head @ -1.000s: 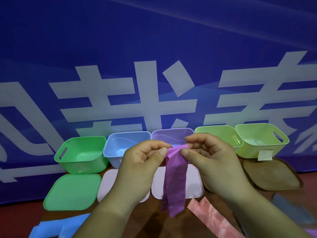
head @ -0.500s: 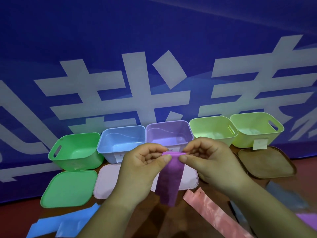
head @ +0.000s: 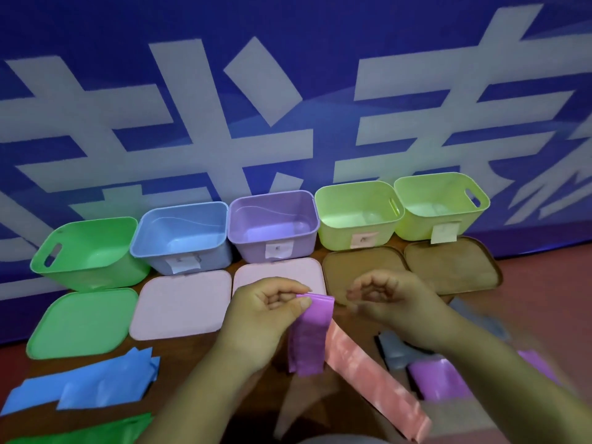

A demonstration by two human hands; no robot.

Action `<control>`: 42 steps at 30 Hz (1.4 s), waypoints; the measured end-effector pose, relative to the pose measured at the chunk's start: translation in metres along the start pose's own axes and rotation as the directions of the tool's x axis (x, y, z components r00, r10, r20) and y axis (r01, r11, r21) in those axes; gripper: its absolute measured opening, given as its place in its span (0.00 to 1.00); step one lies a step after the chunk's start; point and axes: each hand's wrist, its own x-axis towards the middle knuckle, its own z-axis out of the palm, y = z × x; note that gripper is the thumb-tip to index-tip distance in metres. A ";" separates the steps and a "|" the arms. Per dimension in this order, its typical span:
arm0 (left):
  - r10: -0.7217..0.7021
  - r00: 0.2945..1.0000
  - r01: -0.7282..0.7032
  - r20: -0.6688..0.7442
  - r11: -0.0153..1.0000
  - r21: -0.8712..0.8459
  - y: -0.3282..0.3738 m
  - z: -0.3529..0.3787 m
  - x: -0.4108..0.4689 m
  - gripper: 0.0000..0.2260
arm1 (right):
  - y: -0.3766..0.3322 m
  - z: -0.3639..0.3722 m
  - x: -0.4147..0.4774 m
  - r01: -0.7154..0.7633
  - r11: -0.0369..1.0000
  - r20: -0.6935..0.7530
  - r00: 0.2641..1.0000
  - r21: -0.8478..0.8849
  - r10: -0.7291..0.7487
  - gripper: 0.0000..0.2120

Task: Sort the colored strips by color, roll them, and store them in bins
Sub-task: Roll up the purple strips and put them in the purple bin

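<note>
A brown wooden tabletop (head: 182, 357) fills the lower part of the frame. Behind it a blue banner with large white characters (head: 288, 91) covers the whole upper half. At the banner's foot five open plastic bins stand in a row: a green bin (head: 86, 251) at the left, a light blue bin (head: 179, 235), a purple bin (head: 274, 225) at centre, and two yellow-green bins (head: 355, 213) at the right. Flat lids lie before them, among them a pink lid (head: 182, 302).

Just below centre, a glossy purple plastic strip (head: 312, 338) hangs down to the table, its top end turned over in a flat fold. The left hand (head: 269, 312) pinches that top end between the thumb and curled fingers. The right hand (head: 387, 299), blurred, is just right of the strip and apart from it. Its fingers are loosely curled and nothing is visible in them.

A pink strip (head: 368, 373) runs toward the lower right, and blue strips (head: 96, 382) lie at lower left.
</note>
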 end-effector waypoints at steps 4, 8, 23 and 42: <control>-0.132 0.991 0.132 -0.002 0.991 -0.018 -0.025 0.035 -0.004 0.13 | 0.081 -0.043 -0.010 -0.092 0.856 0.043 0.990 -0.509 0.132 0.05; -0.195 0.981 0.195 -0.006 0.980 0.032 -0.047 0.062 -0.012 0.12 | 0.147 -0.068 -0.034 -0.115 0.685 0.134 0.944 -0.719 0.300 0.13; -0.226 0.959 0.243 -0.172 0.967 0.082 -0.059 0.107 -0.036 0.06 | 0.214 -0.069 -0.048 -0.127 0.598 0.170 0.893 -0.792 0.416 0.20; -0.222 0.956 0.235 -0.194 0.971 0.048 -0.051 0.121 -0.035 0.09 | 0.199 -0.102 -0.037 -0.075 0.625 0.175 0.928 -0.777 0.330 0.12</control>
